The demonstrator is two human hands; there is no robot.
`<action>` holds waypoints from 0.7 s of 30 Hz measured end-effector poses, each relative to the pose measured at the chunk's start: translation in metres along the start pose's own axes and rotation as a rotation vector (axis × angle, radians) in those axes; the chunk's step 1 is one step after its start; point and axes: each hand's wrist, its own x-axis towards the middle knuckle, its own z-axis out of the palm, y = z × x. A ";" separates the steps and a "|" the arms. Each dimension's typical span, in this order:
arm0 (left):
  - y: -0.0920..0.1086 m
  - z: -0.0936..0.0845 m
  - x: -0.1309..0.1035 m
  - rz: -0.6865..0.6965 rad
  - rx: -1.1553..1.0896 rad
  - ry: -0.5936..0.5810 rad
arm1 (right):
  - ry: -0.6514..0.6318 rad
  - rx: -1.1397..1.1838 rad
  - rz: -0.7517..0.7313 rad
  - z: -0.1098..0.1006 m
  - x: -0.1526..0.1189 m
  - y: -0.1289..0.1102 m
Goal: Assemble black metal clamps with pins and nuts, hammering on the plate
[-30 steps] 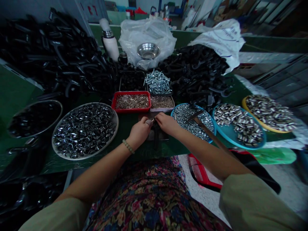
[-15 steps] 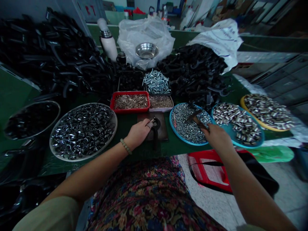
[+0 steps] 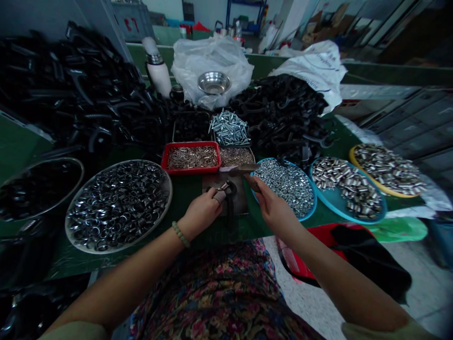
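Note:
My left hand [image 3: 205, 210] is closed at the near left side of a dark metal plate [image 3: 240, 200]. Its fingertips pinch a black ring-ended part [image 3: 230, 191], where a small shiny metal piece [image 3: 224, 186] shows. The part's stem points toward me over the plate. In my right hand [image 3: 274, 205] is the handle of a hammer, held with the fingers wrapped round it. The hammer's head [image 3: 244, 168] hangs above the plate's far edge, just beyond the ring. Exact contact between the metal piece and the ring is too dim to tell.
Left stands a round tray [image 3: 71, 222] of shiny rings. A red tray [image 3: 164, 158] of pins and a pile of screws [image 3: 230, 128] lie behind the plate. On the right are blue trays [image 3: 331, 193] and a yellow tray [image 3: 389, 189] of metal pieces. Black parts [image 3: 286, 113] are heaped behind.
My right hand has brought the hammer left, from over the blue tray of small metal pieces to above the plate. My left hand stays at the ring-ended part. The view has shifted slightly.

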 end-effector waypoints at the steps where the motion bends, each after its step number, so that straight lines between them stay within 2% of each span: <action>1: 0.000 0.001 0.000 -0.005 -0.005 -0.002 | -0.006 0.002 0.013 0.001 0.004 -0.004; 5: -0.001 0.004 0.000 -0.014 -0.039 -0.004 | -0.135 -0.076 0.063 0.000 0.013 -0.006; 9: -0.003 0.003 0.000 -0.001 -0.062 0.004 | 0.004 -0.064 0.004 0.001 0.011 -0.005; 12: -0.003 0.001 0.001 -0.009 -0.068 -0.003 | -0.089 -0.102 0.020 0.003 0.011 -0.006; 16: 0.002 0.003 0.000 -0.024 -0.063 0.005 | -0.022 -0.050 0.001 0.003 0.013 -0.007; 20: -0.003 0.004 -0.005 -0.065 -0.130 0.025 | -0.140 -0.103 0.047 0.001 0.009 -0.009; 21: -0.008 0.000 -0.004 -0.077 -0.180 0.058 | -0.120 -0.084 0.032 0.000 0.005 -0.010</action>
